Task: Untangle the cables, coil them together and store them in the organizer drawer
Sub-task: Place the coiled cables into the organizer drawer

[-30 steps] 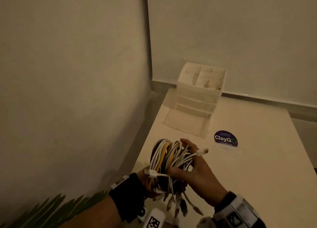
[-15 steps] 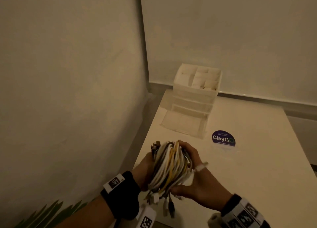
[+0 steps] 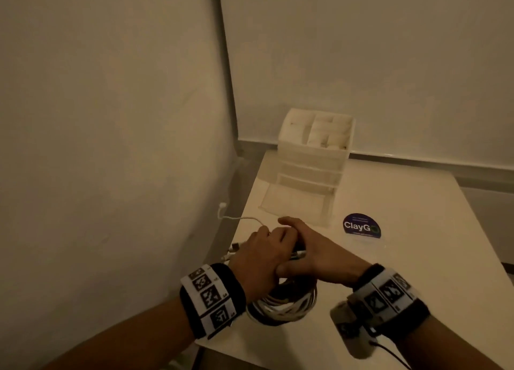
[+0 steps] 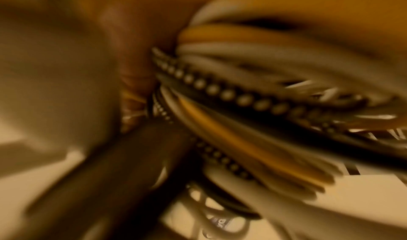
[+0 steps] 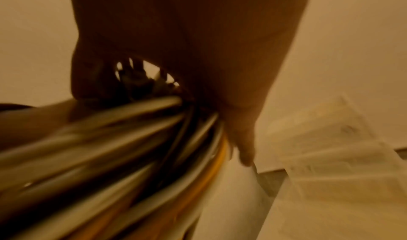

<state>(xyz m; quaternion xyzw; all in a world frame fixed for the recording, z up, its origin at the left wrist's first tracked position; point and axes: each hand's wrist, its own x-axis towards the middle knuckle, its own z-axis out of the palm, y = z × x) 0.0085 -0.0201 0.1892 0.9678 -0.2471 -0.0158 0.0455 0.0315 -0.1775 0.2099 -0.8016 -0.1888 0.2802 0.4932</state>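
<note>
A: The table (image 3: 389, 272) is widest; the organizer (image 3: 314, 158) stands at twelve o'clock, its bottom drawer (image 3: 294, 202) pulled open towards the hands.

B: And the cables?

A: The cable coil (image 3: 281, 305) sits at six o'clock, under both hands. I'd keep it squeezed flat and tuck in the loose white end (image 3: 239, 219) at ten o'clock before lowering it in.

B: Hands?

A: Left hand (image 3: 258, 255) and right hand (image 3: 319, 254) meet knuckles-up, fingers curled round the bundle.

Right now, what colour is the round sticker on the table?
The round sticker is dark purple with white ClayGo lettering; the head view shows it best.
</note>
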